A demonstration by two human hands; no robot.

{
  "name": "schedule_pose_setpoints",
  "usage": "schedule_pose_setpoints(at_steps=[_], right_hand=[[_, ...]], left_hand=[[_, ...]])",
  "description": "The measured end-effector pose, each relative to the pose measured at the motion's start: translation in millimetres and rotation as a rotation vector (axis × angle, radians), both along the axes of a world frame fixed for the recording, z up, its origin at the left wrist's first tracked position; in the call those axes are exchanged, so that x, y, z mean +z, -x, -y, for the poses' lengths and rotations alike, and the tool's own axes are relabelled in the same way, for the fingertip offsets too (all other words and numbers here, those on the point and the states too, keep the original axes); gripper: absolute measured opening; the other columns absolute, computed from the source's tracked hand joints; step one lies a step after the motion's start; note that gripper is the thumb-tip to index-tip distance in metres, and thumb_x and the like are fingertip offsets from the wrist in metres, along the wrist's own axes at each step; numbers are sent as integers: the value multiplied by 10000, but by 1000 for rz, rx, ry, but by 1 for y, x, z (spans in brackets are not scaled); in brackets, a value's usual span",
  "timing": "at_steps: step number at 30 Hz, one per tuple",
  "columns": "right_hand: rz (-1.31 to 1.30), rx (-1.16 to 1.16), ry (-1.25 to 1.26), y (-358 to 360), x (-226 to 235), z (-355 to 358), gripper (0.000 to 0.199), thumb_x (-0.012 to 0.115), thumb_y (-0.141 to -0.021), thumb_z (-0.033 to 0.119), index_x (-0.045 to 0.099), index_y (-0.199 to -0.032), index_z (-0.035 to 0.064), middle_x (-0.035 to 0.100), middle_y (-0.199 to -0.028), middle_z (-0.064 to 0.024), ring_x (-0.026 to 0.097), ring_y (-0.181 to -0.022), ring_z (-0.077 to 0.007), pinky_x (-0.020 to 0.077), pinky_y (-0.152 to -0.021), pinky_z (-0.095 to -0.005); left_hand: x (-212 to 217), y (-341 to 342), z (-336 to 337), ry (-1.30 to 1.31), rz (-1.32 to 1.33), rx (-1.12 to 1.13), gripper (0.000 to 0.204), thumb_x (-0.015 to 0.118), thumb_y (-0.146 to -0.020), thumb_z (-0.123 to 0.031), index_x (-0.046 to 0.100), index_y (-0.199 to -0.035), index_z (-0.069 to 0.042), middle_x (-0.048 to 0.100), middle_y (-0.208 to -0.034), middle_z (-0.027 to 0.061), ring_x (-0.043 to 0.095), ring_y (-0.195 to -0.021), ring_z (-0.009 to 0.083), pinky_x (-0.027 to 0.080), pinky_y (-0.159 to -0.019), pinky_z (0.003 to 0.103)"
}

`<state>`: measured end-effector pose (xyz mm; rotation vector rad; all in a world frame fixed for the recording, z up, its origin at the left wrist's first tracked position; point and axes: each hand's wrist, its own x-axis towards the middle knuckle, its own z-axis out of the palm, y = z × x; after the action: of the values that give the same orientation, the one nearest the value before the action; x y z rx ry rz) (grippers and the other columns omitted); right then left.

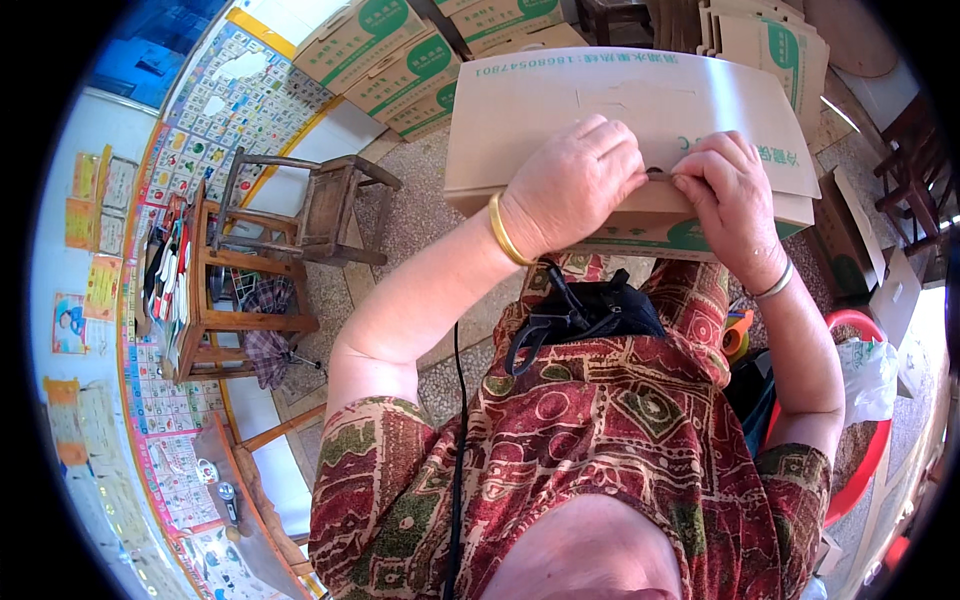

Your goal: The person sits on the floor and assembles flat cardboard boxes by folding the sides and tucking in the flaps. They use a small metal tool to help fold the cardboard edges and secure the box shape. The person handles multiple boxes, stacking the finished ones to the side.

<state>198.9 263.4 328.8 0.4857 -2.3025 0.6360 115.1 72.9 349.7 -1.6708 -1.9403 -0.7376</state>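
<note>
A large brown cardboard box (560,100) with green print lies in front of me, above my lap. My left hand (572,182), with a gold bangle at the wrist, is closed, its fingertips pinching the near edge of the box's top flap. My right hand (732,200), wearing a silver bangle, grips the same edge just to the right, thumb and fingers pressed together. Between the two hands a small dark slot (656,171) shows at the fold. The fingertips' undersides are hidden.
Stacked printed cartons (400,70) stand behind on the left, flattened cardboard (775,50) at the back right. A wooden chair (335,205) and a wooden rack (230,320) are on the left. A red basin (870,470) with a white plastic bag (865,380) sits at my right. A black pouch (590,312) rests on my lap.
</note>
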Motion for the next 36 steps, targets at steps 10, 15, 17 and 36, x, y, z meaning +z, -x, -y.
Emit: schedule_pose_setpoints(at_steps=[10,15,17,36], right_hand=[[65,-64,10,-3,5,4,47,620,-782,87,583,-795,61,555,-831,-71,524,-842,-287,419,-762,-382],[126,5,-27,-8,8,2,71,636,-769,103,582,-793,62,556,-833,-72,526,-849,-290,423,-767,-382],[141,40,-73,-7,8,5,84,643,-761,111,584,-797,63,557,-830,-71,526,-848,-290,425,-764,-384],[138,167,-228,9,10,19,115,636,-772,118,554,-815,49,546,-804,-114,573,-777,-315,485,-664,-399]], left_hand=[[15,28,10,184,125,-122,191,719,-731,-127,600,-859,-51,579,-859,80,553,-795,278,458,-689,358],[4,20,24,124,77,9,250,738,-724,-232,604,-859,-70,589,-939,59,555,-864,279,455,-751,384],[-5,16,26,113,79,30,259,742,-717,-247,604,-859,-80,589,-953,54,554,-877,276,449,-767,382],[-14,7,24,378,-7,314,870,637,-730,-606,393,-1381,-82,322,-1462,184,320,-1349,327,258,-1066,545]])
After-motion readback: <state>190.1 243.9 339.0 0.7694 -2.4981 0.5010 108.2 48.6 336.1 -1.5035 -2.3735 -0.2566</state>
